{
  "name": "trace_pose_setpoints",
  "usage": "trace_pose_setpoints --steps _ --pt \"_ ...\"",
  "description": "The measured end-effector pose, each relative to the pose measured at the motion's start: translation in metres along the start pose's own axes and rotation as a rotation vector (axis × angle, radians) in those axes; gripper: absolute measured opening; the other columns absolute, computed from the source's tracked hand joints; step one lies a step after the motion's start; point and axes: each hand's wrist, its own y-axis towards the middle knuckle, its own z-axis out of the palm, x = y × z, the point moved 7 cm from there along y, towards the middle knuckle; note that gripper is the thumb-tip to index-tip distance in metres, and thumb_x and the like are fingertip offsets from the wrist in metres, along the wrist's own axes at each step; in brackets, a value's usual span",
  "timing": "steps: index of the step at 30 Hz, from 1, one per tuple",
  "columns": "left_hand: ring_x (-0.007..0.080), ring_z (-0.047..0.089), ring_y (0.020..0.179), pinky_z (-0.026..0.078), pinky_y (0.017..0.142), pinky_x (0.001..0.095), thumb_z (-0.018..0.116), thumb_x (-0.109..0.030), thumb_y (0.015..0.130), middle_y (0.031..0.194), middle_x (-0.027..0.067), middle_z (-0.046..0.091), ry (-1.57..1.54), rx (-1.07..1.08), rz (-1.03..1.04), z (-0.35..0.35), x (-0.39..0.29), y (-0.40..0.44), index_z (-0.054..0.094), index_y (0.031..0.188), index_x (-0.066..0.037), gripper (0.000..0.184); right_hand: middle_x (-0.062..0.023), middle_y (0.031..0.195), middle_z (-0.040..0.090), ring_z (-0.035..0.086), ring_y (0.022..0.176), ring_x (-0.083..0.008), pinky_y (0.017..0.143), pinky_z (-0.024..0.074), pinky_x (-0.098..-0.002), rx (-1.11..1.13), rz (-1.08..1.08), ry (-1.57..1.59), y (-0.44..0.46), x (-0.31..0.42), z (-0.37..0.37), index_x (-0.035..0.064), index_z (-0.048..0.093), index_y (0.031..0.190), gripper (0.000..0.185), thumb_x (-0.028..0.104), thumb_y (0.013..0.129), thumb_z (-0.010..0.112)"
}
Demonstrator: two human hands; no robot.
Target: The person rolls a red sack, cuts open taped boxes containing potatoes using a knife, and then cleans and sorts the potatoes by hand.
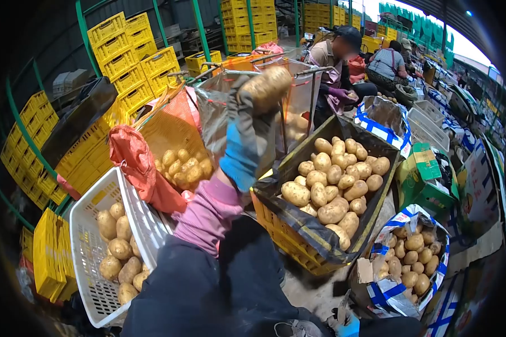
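My left hand, in a grey glove with a blue cuff, is raised in front of me. Its fingers wrap round a large potato, slightly blurred. At the bottom edge, my right hand shows only in part, low beside my shoe; its fingers are too unclear to read. Right of the raised arm stands a yellow crate lined with dark plastic and heaped with potatoes. On my left, a white plastic basket holds more potatoes.
Behind my left arm, a red mesh bag contains potatoes. A blue-and-white bag of potatoes sits at right, below a green carton. Yellow crates are stacked at back left. A person wearing purple gloves sits beyond the lined crate.
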Motion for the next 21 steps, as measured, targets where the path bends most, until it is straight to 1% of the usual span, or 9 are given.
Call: trace_pose_setpoints --steps 4,5,6,8,10,12,17,18,21 --pt "0.0267 0.054 0.119 0.051 0.095 0.0404 0.064 -0.037 0.092 0.132 0.0093 0.05 0.181 -0.117 0.11 -0.006 0.014 0.095 0.043 0.134 -0.019 0.051 -0.0135 0.115 0.067 0.064 0.1 -0.0274 0.09 0.0489 -0.0382 -0.116 -0.2 -0.151 0.009 -0.002 -0.014 0.0045 0.058 0.13 0.052 0.017 0.082 0.072" --pt "0.0261 0.056 0.114 0.052 0.093 0.0393 0.065 -0.033 0.091 0.127 0.0101 0.053 0.282 -0.097 0.091 -0.006 0.026 0.13 0.045 0.133 -0.017 0.05 -0.007 0.086 0.068 0.062 0.068 -0.0127 0.058 0.0518 -0.0274 -0.098 -0.302 -0.047 0.019 0.021 -0.013 0.0012 0.065 0.104 0.031 0.009 0.078 0.078" --pt "0.0254 0.059 0.11 0.053 0.09 0.0382 0.065 -0.029 0.09 0.122 0.0108 0.056 0.48 0.015 0.064 -0.005 0.037 0.162 0.047 0.133 -0.014 0.049 -0.0041 0.084 0.067 0.06 0.066 -0.0098 0.058 0.0506 -0.0268 -0.068 0.04 0.355 0.02 0.01 -0.014 0.003 0.067 0.099 0.025 0.011 0.079 0.078" --pt "0.0241 0.064 0.101 0.054 0.085 0.036 0.065 -0.021 0.087 0.113 0.0124 0.062 1.483 0.549 0.325 0.014 0.074 0.204 0.051 0.131 -0.008 0.047 -0.0005 0.079 0.064 0.058 0.068 -0.0076 0.06 0.0502 -0.0261 -0.117 0.058 0.52 0.022 0.046 -0.035 0.0029 0.067 0.099 0.024 0.012 0.079 0.078" --pt "0.0228 0.069 0.092 0.056 0.08 0.0338 0.066 -0.012 0.085 0.103 0.0139 0.069 1.506 0.839 0.468 0.064 0.136 0.197 0.055 0.129 -0.003 0.046 -0.0045 0.099 0.068 0.061 0.089 -0.0109 0.078 0.0513 -0.0279 -0.207 -0.027 0.43 0.02 0.063 -0.084 0.002 0.065 0.11 0.03 0.013 0.084 0.074" --pt "0.0207 0.066 0.096 0.053 0.086 0.0309 0.067 -0.01 0.085 0.11 0.0118 0.067 0.642 0.411 0.026 0.143 0.184 0.137 0.058 0.125 -0.002 0.041 -0.0062 0.094 0.067 0.062 0.085 -0.0105 0.07 0.0507 -0.0244 -0.513 0.038 0.566 0.012 0.057 -0.142 0.0011 0.064 0.11 0.026 0.015 0.088 0.068" --pt "0.0233 0.061 0.106 0.047 0.093 0.0333 0.071 -0.024 0.086 0.116 0.0134 0.064 0.708 1.359 -0.198 0.289 0.343 -0.183 0.062 0.121 -0.004 0.041 -0.0039 0.087 0.061 0.055 0.069 -0.009 0.06 0.0451 -0.0202 -1.231 -0.337 0.797 -0.009 0.027 -0.266 -0.0003 0.056 0.119 0.034 0.022 0.094 0.062" --pt "0.0299 0.06 0.109 0.046 0.095 0.0383 0.075 -0.033 0.081 0.115 0.0172 0.063 0.814 1.463 -0.442 0.306 0.367 -0.229 0.057 0.127 -0.005 0.058 -0.0043 0.088 0.061 0.055 0.069 -0.0091 0.06 0.0451 -0.0206 -1.202 -0.258 0.855 -0.003 0.007 -0.269 -0.0002 0.056 0.12 0.034 0.023 0.094 0.061" --pt "0.0383 0.056 0.115 0.046 0.097 0.044 0.078 -0.037 0.073 0.125 0.0234 0.055 1.066 1.466 -0.483 0.322 0.471 -0.316 0.046 0.138 -0.007 0.079 -0.0069 0.092 0.062 0.056 0.072 -0.0096 0.061 0.0461 -0.0226 -1.04 -0.197 0.951 0.008 -0.032 -0.263 0.0006 0.055 0.121 0.038 0.028 0.095 0.059"
